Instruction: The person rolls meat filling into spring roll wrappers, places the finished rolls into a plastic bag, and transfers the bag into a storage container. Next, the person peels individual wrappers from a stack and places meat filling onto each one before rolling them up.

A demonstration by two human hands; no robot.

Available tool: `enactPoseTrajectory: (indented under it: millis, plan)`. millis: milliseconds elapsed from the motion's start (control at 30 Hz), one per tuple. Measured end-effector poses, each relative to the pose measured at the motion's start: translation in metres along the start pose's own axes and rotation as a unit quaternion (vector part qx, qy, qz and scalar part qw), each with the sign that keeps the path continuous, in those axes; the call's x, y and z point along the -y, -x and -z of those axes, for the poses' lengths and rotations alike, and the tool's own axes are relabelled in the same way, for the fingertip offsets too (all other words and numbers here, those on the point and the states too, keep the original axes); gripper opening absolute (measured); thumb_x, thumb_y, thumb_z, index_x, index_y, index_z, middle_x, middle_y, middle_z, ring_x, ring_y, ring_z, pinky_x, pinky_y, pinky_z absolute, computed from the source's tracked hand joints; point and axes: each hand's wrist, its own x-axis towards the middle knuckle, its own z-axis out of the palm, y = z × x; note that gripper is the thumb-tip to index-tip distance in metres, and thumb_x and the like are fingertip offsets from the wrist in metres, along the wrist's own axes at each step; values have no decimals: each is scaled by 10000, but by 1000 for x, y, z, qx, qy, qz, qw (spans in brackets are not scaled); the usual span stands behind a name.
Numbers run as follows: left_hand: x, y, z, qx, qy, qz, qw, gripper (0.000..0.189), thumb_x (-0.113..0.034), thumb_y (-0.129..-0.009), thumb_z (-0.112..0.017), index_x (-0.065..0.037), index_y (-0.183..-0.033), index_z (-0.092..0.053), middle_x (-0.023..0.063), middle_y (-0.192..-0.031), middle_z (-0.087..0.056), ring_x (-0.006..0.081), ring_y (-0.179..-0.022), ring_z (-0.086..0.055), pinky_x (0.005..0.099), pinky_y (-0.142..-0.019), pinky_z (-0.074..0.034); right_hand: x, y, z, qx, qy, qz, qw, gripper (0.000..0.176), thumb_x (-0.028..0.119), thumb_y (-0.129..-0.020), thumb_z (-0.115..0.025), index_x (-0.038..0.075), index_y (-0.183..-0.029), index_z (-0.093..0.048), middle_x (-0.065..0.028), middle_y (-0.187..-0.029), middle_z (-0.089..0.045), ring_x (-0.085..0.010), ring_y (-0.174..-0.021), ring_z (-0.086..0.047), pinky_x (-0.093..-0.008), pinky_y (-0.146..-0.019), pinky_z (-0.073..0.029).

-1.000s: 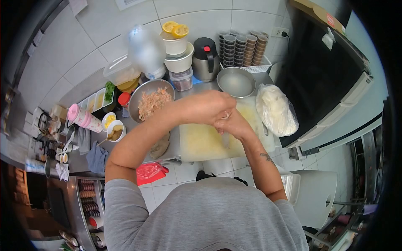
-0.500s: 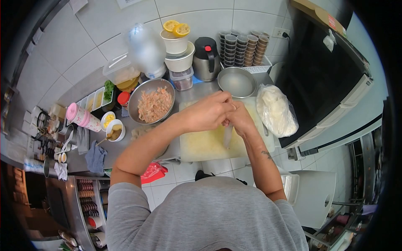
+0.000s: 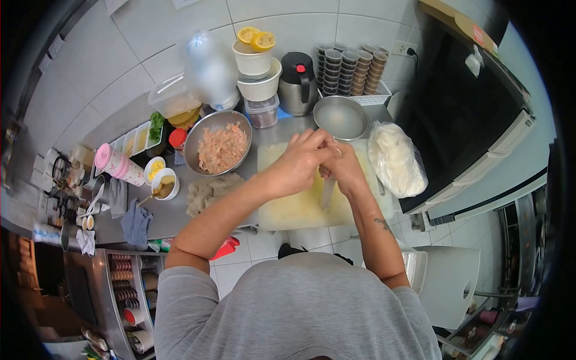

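My left hand [image 3: 305, 157] and my right hand [image 3: 343, 166] meet over the pale yellow cutting board [image 3: 282, 210]. The left fingers are bent and pressed against the top of the right hand, hiding what is between them. A narrow pale grey strip [image 3: 327, 195], tapering like a blade, points down toward me from under my closed right hand. Beyond the hands lies a round metal pan [image 3: 341, 118]. Right of the board is a clear plastic bag [image 3: 396, 159] of white stuff, and a thin metal handle [image 3: 380, 188] lies on the board's right side.
A metal bowl [image 3: 217, 144] of pinkish chopped mixture stands left of the board, with a crumpled beige cloth [image 3: 213, 192] in front. Stacked white tubs [image 3: 260, 90], a steel jug [image 3: 296, 90] and lidded sauce cups [image 3: 351, 69] line the wall. A black-fronted fridge [image 3: 462, 114] stands at the right.
My left forearm has shifted slightly right, uncovering more of the beige cloth. The left fingers have spread and bent a little over the right hand, which stays nearly in place.
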Motion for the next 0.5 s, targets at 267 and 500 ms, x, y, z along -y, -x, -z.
enactPoseTrajectory:
  millis: [267,500]
  plan:
    - [44,-36,-14,-20,298,124,946,477,144,-689,-471,-86,-1059,-665,115,-1112,-535,297,-1096,-483,374,-927,-398,13,13,8,-22,47,18,999,210,101,-825,-661,58,-658,-543,32,-571,-505,-51,-488,-459,-224,-443,-357]
    - [121,-86,-105,188,-248,130,941,293,-91,-823,-514,-99,-1044,-707,137,-1261,-511,333,-1226,-420,536,-1011,-307,19,24,14,-83,133,43,987,290,156,-821,-688,72,-604,-515,18,-524,-498,-46,-470,-449,-204,-455,-346]
